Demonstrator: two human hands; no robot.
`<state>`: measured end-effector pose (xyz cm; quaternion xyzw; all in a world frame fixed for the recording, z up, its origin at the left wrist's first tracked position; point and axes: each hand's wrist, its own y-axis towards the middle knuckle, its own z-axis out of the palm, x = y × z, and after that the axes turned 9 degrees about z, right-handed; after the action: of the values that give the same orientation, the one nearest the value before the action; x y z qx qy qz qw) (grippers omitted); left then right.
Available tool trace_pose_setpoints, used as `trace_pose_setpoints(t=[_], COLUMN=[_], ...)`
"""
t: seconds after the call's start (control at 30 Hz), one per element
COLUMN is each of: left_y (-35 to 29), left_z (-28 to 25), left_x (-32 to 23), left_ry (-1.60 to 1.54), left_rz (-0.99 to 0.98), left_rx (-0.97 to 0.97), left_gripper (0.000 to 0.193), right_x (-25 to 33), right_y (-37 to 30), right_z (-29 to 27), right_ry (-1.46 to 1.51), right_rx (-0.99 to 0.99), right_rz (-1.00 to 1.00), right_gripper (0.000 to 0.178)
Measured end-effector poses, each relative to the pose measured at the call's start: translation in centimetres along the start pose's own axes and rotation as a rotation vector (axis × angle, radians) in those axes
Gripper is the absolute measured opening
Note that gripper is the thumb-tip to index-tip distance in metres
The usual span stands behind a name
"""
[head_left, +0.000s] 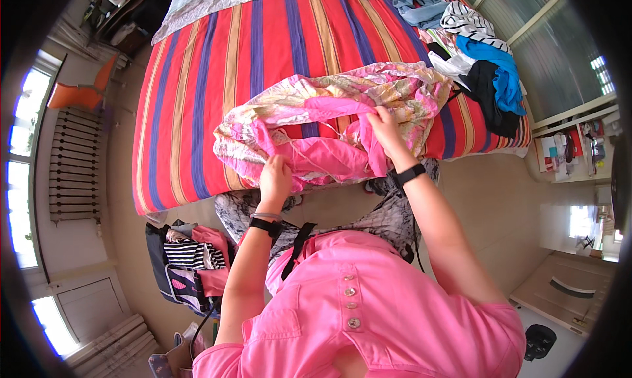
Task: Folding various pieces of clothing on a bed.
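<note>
A pink garment with a floral pattern (401, 88) lies bunched at the near edge of the bed, its plain pink inside (329, 157) turned partly outward. On its near left side, my left hand (276, 175) is closed on the cloth. My right hand (384, 126) pinches a pink edge farther back and to the right. Between the hands the fabric forms a loose opening, and the striped bedspread shows through it. Folds hide exactly what kind of garment it is. Both wrists carry dark bands.
The bed has a striped red bedspread (224, 69). A pile of clothes (490, 69) lies at its right end, and a pale sheet (197, 9) at the far left. An open bag of folded clothes (194, 259) stands on the floor to the left. An orange chair (82, 92) is beyond.
</note>
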<state>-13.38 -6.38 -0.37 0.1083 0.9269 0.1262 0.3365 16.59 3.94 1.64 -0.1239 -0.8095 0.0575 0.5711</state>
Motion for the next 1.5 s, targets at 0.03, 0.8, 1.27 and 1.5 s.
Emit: trace_pose_setpoints(t=[0.03,0.8,1.27,1.5], left_y=[0.8,5.9,7.0,7.7], left_z=[-0.2,-4.2,-5.2,-8.6], left_x=[-1.0,0.1,-1.2,-3.4], left_ry=[-0.001,0.204,-0.411,-0.442], left_rz=[-0.054,-0.087,-0.163,-0.106], left_rx=[-0.043,-0.432,-0.553,-0.558], left_gripper=[0.017,0.013,0.014,0.015], right_x=[0.8,3.7,-0.2,1.0], right_y=[-1.0,-8.0,-5.3,-3.2], right_z=[-0.7,-11.1,-0.4,1.7], right_ry=[0.129,0.801,-0.704,-0.621], right_rx=[0.02,-0.078,-0.033,0.109], right_rz=[0.013,0.057,-0.531,-0.273], right_gripper=[0.023,0.021,0.053,0.018])
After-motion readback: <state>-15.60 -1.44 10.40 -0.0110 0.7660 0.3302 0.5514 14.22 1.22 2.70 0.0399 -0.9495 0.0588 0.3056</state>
